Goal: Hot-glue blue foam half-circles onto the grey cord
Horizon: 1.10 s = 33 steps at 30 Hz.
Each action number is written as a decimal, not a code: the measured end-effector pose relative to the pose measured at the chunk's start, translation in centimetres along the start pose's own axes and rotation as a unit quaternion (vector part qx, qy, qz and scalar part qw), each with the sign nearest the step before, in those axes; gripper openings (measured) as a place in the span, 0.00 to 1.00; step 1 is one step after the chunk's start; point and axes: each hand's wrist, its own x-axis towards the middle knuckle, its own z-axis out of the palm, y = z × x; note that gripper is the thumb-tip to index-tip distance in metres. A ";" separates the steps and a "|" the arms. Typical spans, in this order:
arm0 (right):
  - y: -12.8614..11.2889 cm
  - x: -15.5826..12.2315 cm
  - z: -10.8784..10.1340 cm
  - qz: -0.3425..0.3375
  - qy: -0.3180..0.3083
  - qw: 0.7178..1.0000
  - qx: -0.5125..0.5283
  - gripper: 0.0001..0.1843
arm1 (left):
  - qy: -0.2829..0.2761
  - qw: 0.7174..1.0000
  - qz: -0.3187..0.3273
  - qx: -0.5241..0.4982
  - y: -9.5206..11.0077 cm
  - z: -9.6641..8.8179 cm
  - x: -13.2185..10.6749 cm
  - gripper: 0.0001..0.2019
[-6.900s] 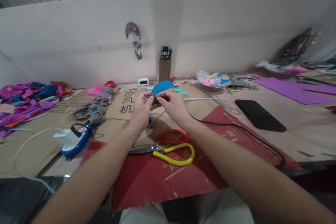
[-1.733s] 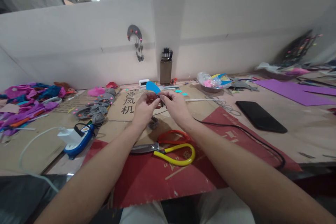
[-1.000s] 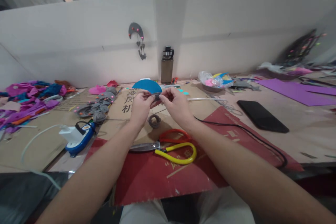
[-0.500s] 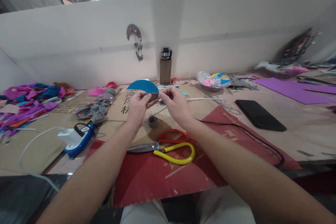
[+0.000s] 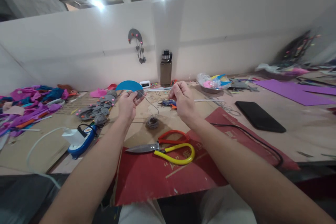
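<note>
My hands are held apart above the surface (image 5: 301, 136), each one closed in a pinch. My left hand (image 5: 127, 103), at eleven o'clock from me, is clamped on the straight edge of a blue half-disc (image 5: 129, 85), which stands upright with its curve at the top. A thin grey thread (image 5: 152, 102) leaves those fingers and curves down to a small spool (image 5: 152, 123) lying on the brown cardboard between my two wrists. My right hand (image 5: 183, 101), at one o'clock, has thumb and fingertips pressed together. I cannot tell whether they grip the thread's end or anything at all.

At six o'clock from the spool lie scissors (image 5: 168, 146), blades closed and pointing to nine o'clock. Their red and yellow handles rest on a sheet of red card (image 5: 204, 171), which reaches to the near edge. A black cable (image 5: 252, 136) runs across that card toward four o'clock.

At nine o'clock from the scissors a blue glue gun (image 5: 80, 140) lies on its side. Grey felt pieces (image 5: 99, 106) are heaped at nine o'clock from my left hand, just beside it.

Straight ahead at twelve o'clock a brown bottle (image 5: 165, 68) stands upright against the white partition. A bowl (image 5: 214, 83) of coloured scraps sits at one o'clock beyond my right hand. A dark phone (image 5: 259, 116) lies flat at three o'clock from that hand, well apart from it. A purple sheet (image 5: 296, 91) is spread farther out at two o'clock.
</note>
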 end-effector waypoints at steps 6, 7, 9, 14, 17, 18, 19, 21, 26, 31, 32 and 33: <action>-0.2 0.0 0.5 0.046 -0.085 0.993 0.067 0.16 | -0.005 1.000 -0.021 0.000 0.3 0.3 -0.3 0.13; -0.2 0.0 0.6 0.057 -0.091 0.991 0.083 0.17 | -0.004 1.000 -0.024 0.000 0.3 0.4 -0.4 0.13; -0.1 0.0 0.8 0.082 -0.100 0.984 0.124 0.19 | -0.003 1.000 -0.031 0.001 0.4 0.5 -0.5 0.12; 0.2 0.2 0.9 0.134 -0.137 0.965 0.178 0.21 | 0.002 0.999 -0.039 0.003 0.5 0.6 -0.6 0.12; -0.1 0.1 0.9 0.124 -0.157 0.963 0.180 0.15 | 0.002 0.999 -0.046 0.008 0.3 0.4 -0.5 0.13; -0.2 0.0 0.9 0.120 -0.177 0.963 0.161 0.12 | -0.001 0.999 -0.046 0.008 0.2 0.4 -0.5 0.13; -0.4 -0.2 1.0 0.115 -0.203 0.964 0.130 0.09 | -0.003 0.999 -0.044 0.007 0.1 0.3 -0.5 0.13; -0.7 -0.8 1.3 0.099 -0.267 0.957 0.049 0.05 | -0.006 0.999 -0.041 0.005 0.0 0.2 -0.4 0.13; -0.8 -2.5 2.6 0.075 -0.387 0.918 -0.049 0.04 | 0.002 0.999 -0.048 0.005 0.0 0.1 -0.3 0.12; -0.6 -2.2 2.8 0.185 -0.277 0.941 0.060 0.07 | 0.007 0.998 -0.064 0.016 0.1 0.2 -0.3 0.11; -0.6 -2.0 2.6 0.197 -0.249 0.944 0.087 0.09 | 0.008 0.998 -0.067 0.019 0.1 0.2 -0.3 0.11; -0.6 -1.8 2.5 0.206 -0.223 0.946 0.110 0.11 | 0.009 0.997 -0.069 0.021 0.1 0.2 -0.3 0.11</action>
